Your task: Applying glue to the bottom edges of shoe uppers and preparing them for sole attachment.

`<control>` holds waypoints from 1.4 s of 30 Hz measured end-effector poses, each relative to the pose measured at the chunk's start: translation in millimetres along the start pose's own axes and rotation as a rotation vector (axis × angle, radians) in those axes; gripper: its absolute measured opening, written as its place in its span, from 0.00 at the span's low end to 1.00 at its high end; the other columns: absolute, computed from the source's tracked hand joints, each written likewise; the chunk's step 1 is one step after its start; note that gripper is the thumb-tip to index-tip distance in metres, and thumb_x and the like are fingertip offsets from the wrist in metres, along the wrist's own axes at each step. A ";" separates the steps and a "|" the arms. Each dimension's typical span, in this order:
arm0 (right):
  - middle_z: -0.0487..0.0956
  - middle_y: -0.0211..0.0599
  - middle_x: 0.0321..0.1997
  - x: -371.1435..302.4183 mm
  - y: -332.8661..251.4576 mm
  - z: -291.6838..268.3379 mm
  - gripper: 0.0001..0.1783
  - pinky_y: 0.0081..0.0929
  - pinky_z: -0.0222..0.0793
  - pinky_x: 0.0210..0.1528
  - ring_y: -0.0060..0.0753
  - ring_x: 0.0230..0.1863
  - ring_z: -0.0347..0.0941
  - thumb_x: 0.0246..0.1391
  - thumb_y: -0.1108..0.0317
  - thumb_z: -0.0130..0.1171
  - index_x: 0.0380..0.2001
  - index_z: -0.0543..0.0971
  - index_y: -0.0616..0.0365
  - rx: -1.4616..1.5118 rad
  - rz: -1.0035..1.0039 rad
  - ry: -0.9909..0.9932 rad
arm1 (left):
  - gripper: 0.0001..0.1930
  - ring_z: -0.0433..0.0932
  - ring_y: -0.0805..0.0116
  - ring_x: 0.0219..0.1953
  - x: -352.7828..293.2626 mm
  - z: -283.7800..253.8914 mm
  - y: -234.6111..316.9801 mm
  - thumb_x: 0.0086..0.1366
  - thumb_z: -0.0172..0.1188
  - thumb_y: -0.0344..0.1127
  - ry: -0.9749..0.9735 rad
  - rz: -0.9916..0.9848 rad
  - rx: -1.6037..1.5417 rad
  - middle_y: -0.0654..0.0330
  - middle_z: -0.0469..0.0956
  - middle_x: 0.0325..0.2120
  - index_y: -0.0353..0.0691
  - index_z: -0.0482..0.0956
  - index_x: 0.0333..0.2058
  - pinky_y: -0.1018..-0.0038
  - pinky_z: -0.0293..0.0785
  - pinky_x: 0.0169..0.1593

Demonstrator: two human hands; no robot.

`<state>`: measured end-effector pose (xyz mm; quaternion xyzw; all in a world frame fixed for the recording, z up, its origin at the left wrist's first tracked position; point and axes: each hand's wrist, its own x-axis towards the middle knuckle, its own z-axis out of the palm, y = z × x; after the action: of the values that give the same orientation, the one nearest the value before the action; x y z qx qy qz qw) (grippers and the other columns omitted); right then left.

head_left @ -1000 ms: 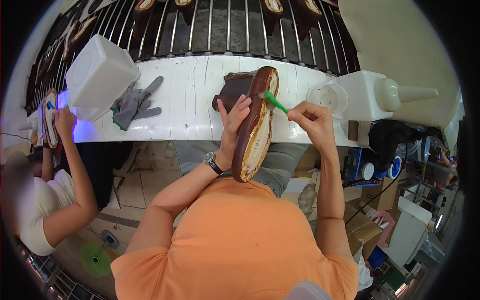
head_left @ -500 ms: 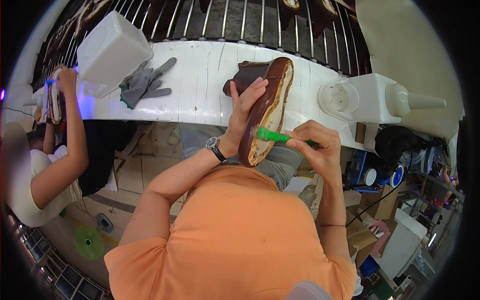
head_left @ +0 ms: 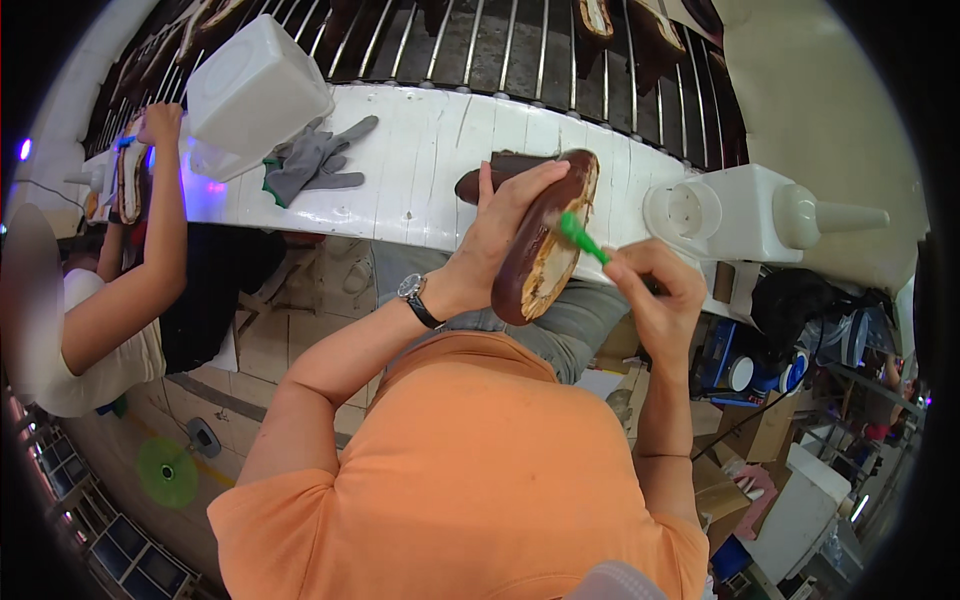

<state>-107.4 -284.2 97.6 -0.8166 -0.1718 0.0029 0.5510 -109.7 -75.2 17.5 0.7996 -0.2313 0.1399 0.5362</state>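
Note:
My left hand is closed round the side of a dark brown leather boot. The boot has no outsole; its cream underside with rough folded leather edges is turned up to the right. Its shaft lies toward the white bench, partly hidden behind my left hand. In my right hand is a green-handled brush, pinched between thumb and fingers. The brush head meets the boot's edge around mid-length; its bristles are blurred.
A white bench carries a grey glove, a white plastic container and, at right, a white bottle with a clear cup. Beyond runs a metal roller conveyor with more boots. A co-worker works at left.
The brush has moved up along the boot's edge toward its far end, and its handle now slants down to the right. The boot has shifted slightly right. My left hand reaches further across it.

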 end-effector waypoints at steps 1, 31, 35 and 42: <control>0.79 0.34 0.25 -2.4 -5.0 -0.3 0.04 0.16 0.61 0.26 0.18 0.25 0.71 0.46 0.78 0.67 0.27 0.81 0.66 0.005 -0.100 -0.030 | 0.41 0.63 0.60 0.64 3.9 -6.0 7.3 0.55 0.65 0.35 0.003 0.003 0.005 0.59 0.61 0.63 0.46 0.54 0.65 0.43 0.23 0.66; 0.78 0.30 0.26 103.7 -41.9 -57.3 0.06 0.27 0.67 0.25 0.29 0.24 0.74 0.45 0.70 0.68 0.27 0.81 0.57 -0.698 -0.588 -0.249 | 0.39 0.73 0.69 0.51 150.6 -49.8 -83.5 0.41 0.79 0.34 -1.089 -0.267 -0.702 0.57 0.77 0.49 0.32 0.71 0.54 0.72 0.68 0.57; 0.79 0.35 0.27 114.6 -31.6 -64.1 0.06 0.24 0.67 0.29 0.28 0.26 0.74 0.47 0.73 0.67 0.26 0.81 0.63 -0.498 -0.325 -0.040 | 0.40 0.72 0.70 0.52 152.7 -41.8 -94.9 0.41 0.79 0.34 -1.065 -0.308 -0.817 0.57 0.76 0.50 0.33 0.71 0.55 0.72 0.66 0.58; 0.79 0.38 0.25 106.5 -47.9 -64.2 0.07 0.25 0.66 0.27 0.34 0.25 0.74 0.45 0.70 0.68 0.26 0.82 0.61 -0.567 -0.248 -0.330 | 0.39 0.71 0.70 0.52 142.7 -50.7 -99.0 0.45 0.77 0.33 -0.950 -0.370 -0.813 0.60 0.75 0.51 0.34 0.69 0.57 0.72 0.65 0.59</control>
<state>-8.0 -295.8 185.6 -0.8986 -0.3503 0.0202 0.2634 64.8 -28.3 25.9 0.5347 -0.3362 -0.4218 0.6505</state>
